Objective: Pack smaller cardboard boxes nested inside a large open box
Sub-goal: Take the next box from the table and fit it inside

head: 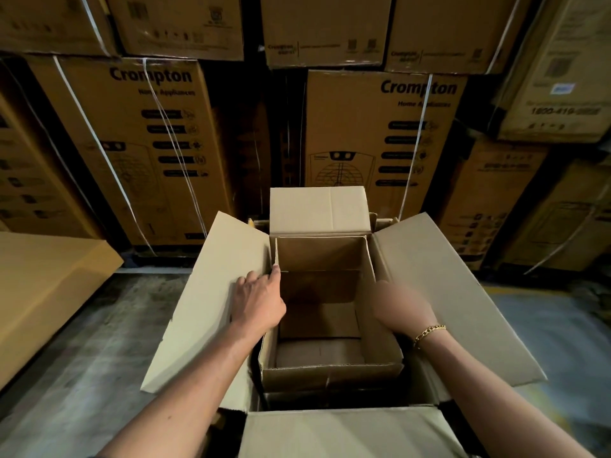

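The large open box (439,279) stands on the floor in front of me with its flaps spread outward. Nested inside it is a smaller cardboard box (330,371), open, with its far flap upright. Another flat cardboard surface shows at its bottom. My left hand (261,300) lies at the small box's left wall. Its thumb runs along the edge of the upright left flap and the fingers curl on the outer side. My right hand (401,307), with a gold bracelet on the wrist, is blurred over the small box's right wall; its grip is unclear.
Tall stacks of strapped printed cartons (380,133) form a wall right behind the box. A flat sheet of cardboard (43,282) lies to the left. Grey concrete floor (99,358) runs along both sides.
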### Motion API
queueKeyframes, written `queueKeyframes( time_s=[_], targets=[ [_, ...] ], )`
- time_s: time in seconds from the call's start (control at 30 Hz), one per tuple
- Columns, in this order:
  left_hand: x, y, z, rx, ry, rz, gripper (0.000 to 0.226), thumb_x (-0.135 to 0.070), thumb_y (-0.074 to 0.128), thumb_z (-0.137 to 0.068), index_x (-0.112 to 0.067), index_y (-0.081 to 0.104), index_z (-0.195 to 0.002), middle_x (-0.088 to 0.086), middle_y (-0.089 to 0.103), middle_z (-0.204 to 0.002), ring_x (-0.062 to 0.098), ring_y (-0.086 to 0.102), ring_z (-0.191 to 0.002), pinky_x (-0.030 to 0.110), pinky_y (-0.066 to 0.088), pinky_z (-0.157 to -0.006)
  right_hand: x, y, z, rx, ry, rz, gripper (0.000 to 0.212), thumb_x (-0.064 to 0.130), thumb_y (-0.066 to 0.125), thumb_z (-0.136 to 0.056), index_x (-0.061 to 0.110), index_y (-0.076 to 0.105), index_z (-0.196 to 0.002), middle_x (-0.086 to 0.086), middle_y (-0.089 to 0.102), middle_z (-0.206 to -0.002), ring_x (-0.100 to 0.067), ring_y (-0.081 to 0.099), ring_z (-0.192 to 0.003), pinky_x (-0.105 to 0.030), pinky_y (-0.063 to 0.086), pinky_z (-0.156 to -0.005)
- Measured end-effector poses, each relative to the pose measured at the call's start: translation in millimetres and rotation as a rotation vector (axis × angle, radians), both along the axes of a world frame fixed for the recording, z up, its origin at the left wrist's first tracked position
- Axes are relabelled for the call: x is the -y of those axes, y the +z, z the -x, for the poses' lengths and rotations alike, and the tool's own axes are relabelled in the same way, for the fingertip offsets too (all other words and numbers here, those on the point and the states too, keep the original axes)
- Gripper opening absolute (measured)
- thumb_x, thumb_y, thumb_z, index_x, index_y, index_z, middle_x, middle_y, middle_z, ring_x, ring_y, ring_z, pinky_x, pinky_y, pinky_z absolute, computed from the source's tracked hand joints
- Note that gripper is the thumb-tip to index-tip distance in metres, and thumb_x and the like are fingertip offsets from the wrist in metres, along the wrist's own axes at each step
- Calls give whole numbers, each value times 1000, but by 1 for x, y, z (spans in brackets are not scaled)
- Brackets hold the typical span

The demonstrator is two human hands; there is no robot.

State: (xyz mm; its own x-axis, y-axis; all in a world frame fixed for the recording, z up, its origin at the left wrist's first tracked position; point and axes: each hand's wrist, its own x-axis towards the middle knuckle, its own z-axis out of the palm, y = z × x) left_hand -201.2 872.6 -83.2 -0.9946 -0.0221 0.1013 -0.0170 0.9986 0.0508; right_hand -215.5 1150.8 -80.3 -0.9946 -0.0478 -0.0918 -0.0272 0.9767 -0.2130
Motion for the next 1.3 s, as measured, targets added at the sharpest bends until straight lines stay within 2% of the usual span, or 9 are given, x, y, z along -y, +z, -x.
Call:
queueKeyframes(
  time_s=[0.23, 0.33, 0.43, 0.57, 0.73, 0.87, 1.03, 1.2, 1.3],
  targets=[
    [5, 1, -2, 0, -5, 43, 72, -36, 53, -90, -19, 28, -156, 5, 60, -136, 27, 48, -123, 43, 38, -98, 0, 7, -8, -21, -3, -21, 27, 36, 55, -84, 20, 50, -106, -6, 63, -92, -32, 66, -90, -36, 49, -68],
    [7, 0, -4, -18, -10, 52, 74, -41, 51, -89, -19, 27, -156, 7, 56, -139, 28, 46, -125, 43, 37, -98, -1, 7, -13, -54, -3, -24, 33, 42, 55, -84, 20, 51, -110, -9, 68, -102, -33, 66, -94, -36, 48, -68],
    [6, 3, -6, -35, -14, 57, 73, -45, 49, -90, -20, 28, -155, 7, 53, -142, 28, 44, -126, 43, 36, -98, -1, 8, -17, -61, -1, -8, 51, 55, 55, -88, 20, 51, -125, -8, 68, -111, -31, 67, -100, -38, 49, -74],
    [4, 9, -12, -73, -15, 80, 72, -54, 48, -91, -21, 31, -153, 7, 50, -145, 28, 43, -129, 44, 35, -98, -5, 12, -23, -63, -14, 30, 50, 64, 52, -89, 23, 48, -118, -4, 69, -105, -28, 67, -95, -38, 54, -75],
    [3, 19, -24, -117, -33, 76, 76, -56, 49, -91, -20, 29, -155, 8, 41, -154, 29, 34, -140, 46, 30, -109, -16, 18, -35, -110, -16, 58, 63, 67, 48, -88, 23, 44, -133, -4, 67, -121, -29, 65, -107, -45, 55, -88],
    [3, 33, -42, -173, -57, 57, 79, -59, 47, -93, -20, 26, -157, 10, 29, -163, 31, 22, -150, 50, 23, -116, -24, 25, -48, -134, 21, 100, 72, 70, 47, -88, 25, 39, -144, -4, 55, -140, -27, 58, -121, -46, 53, -95],
    [15, 58, -76, -285, -104, -51, 76, -64, 41, -95, -24, 26, -157, 7, 25, -165, 27, 18, -152, 49, 18, -119, -25, 38, -67, -171, 70, 159, 78, 70, 46, -91, 30, 26, -155, -4, 36, -158, -28, 40, -141, -50, 40, -110],
    [46, 96, -116, -383, -94, -249, 76, -65, 39, -92, -23, 30, -155, 4, 29, -163, 23, 24, -149, 47, 19, -119, 7, 78, -80, -211, 144, 294, 72, 61, 52, -95, 32, 26, -156, -2, 30, -162, -27, 35, -144, -53, 34, -115],
    [75, 115, -135, -401, -54, -477, 77, -66, 43, -90, -27, 32, -155, -1, 32, -162, 19, 27, -147, 48, 23, -118, 37, 106, -86, -212, 205, 469, 69, 55, 57, -95, 31, 31, -154, -3, 32, -161, -25, 37, -142, -42, 35, -110]
  ],
)
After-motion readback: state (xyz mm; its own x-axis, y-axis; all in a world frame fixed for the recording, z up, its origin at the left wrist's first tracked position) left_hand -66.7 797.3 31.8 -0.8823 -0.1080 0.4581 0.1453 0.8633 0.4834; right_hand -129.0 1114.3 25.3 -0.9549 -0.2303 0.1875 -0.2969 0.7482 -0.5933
